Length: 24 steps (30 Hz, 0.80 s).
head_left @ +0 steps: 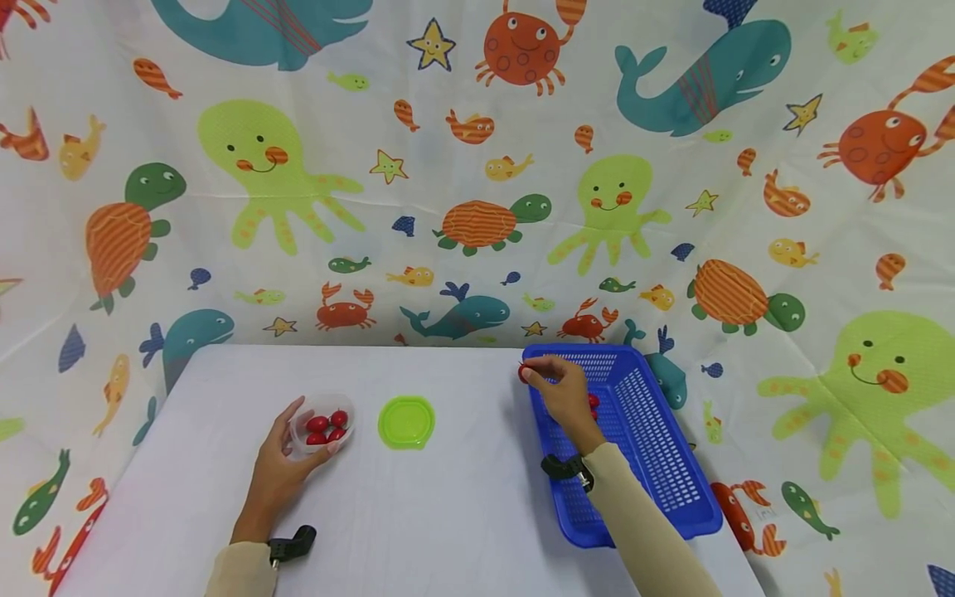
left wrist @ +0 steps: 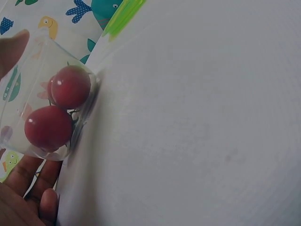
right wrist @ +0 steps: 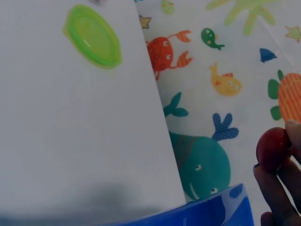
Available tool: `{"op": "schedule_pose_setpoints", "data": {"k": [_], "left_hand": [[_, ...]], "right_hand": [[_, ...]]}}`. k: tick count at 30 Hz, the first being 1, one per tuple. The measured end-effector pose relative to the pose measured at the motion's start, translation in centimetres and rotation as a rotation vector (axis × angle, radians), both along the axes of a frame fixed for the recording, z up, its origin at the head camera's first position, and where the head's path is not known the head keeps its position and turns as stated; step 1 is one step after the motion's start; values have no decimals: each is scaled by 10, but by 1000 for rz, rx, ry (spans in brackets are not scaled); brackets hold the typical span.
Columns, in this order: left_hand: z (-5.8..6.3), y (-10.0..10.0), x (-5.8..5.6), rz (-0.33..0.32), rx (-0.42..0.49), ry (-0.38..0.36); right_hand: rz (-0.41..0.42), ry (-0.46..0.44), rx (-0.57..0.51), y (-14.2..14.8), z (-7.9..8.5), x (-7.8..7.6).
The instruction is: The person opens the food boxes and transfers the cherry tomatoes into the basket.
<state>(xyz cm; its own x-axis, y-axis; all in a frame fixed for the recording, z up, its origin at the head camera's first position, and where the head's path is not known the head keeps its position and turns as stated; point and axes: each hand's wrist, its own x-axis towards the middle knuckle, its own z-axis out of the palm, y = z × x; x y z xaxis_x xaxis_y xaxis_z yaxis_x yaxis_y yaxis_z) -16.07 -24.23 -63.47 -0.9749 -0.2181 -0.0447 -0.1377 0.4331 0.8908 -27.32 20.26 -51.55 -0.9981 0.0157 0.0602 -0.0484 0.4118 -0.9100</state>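
Observation:
My left hand (head_left: 282,456) grips a clear plastic cup (head_left: 297,431) at the left of the table, thumb on one side and fingers on the other. Several red cherry tomatoes (head_left: 317,424) lie in the cup; the left wrist view shows them through its wall, some with green stems. Over the far left rim of the blue basket (head_left: 664,439), my right hand (head_left: 564,398) pinches one cherry tomato (right wrist: 273,149) between thumb and fingertips. More red tomatoes (head_left: 593,401) sit in the basket, partly hidden behind the right hand.
A round green lid (head_left: 406,422) lies flat on the white table (head_left: 462,506), just right of the cup. Behind the table hangs a cloth (head_left: 477,274) printed with sea animals. Both wrists carry small black cameras.

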Motion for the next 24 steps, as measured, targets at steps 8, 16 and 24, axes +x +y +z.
{"op": "schedule_pose_setpoints", "data": {"k": [8, 16, 24], "left_hand": [[-1, 1, 0, 1, 8, 8], [0, 2, 1, -1, 12, 6], [-1, 2, 2, -1, 1, 30]], "right_hand": [[-22, -17, -1, 1, -3, 2], [-27, -29, -8, 3, -7, 3], [-19, -34, -22, 12, -8, 1]]}}
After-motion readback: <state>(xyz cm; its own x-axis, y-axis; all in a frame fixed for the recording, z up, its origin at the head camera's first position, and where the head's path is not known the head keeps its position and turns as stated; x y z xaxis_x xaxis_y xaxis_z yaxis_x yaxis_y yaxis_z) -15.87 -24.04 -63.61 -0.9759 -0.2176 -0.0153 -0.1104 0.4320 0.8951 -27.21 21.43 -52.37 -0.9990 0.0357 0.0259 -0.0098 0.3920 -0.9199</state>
